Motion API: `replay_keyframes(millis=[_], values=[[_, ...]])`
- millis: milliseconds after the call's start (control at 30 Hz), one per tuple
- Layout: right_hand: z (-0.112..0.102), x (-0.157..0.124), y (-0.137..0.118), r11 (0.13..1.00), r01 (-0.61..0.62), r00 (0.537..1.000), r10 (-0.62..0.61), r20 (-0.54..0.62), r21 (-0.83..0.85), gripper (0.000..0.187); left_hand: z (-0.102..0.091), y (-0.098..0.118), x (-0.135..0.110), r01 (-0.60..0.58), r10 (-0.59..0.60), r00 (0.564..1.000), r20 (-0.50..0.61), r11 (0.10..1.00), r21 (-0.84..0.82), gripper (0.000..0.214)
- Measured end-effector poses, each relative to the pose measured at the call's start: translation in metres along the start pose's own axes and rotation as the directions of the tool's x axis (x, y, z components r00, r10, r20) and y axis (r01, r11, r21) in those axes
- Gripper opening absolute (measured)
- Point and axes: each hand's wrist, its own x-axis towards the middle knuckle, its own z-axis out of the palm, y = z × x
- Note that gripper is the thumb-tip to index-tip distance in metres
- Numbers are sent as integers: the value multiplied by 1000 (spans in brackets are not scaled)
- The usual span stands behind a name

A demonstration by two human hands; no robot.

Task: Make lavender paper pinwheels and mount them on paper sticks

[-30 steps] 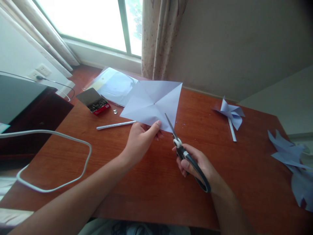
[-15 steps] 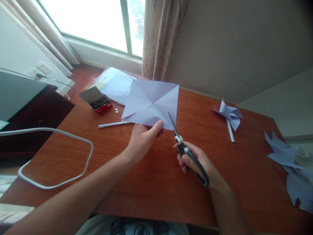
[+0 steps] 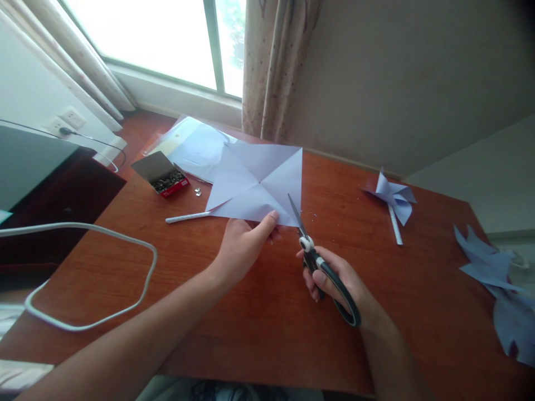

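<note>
I see the pale lilac square sheet of paper [image 3: 254, 181] held low over the reddish-brown wooden bench [image 3: 209, 312], its far part lying towards the window and its near edge lifted. My left hand [image 3: 244, 248] pinches that near edge, thumb on top and fingers underneath. My right hand [image 3: 334, 281] is closed round the loops of the black-handled steel scissors [image 3: 307, 245], whose blades point at the sheet's near right corner; I cannot tell how far apart they stand. I judge the sheet very light, thin and floppy, easily creased or torn, and it already carries two diagonal folds meeting at a small mark in the middle. It is best taken by an edge close to the blades, so it stays taut. Left of it lie a white rolled paper stick [image 3: 188, 216] and a small open cardboard box with a red side [image 3: 165, 177] holding dark metal pins. Well to the right lies a folded lilac paper pinwheel [image 3: 393, 195]. I can read no brand, label or lettering anywhere; the box's side is too small to make out.
</note>
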Motion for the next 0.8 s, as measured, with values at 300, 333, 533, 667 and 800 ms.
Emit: replay_keyframes(millis=[300,333,533,667,800], values=[[0,1,0,1000,-5,1000,5,2,-5,53,1,2,0,-8,8,1000,-4,1000,-5,30],[-1,1,0,1000,-5,1000,5,6,-6,53,1,3,0,-7,7,1000,-6,1000,-7,30],[-2,0,1,1000,-7,1000,7,15,-22,53,2,4,0,-2,2,1000,-7,1000,-22,29],[-2,1,1,1000,1,1000,-1,30,-20,53,1,4,0,-17,17,1000,3,1000,-17,29],[-1,0,0,1000,18,999,-18,32,0,52,1,3,1,-18,18,1000,-2,1000,-18,29]])
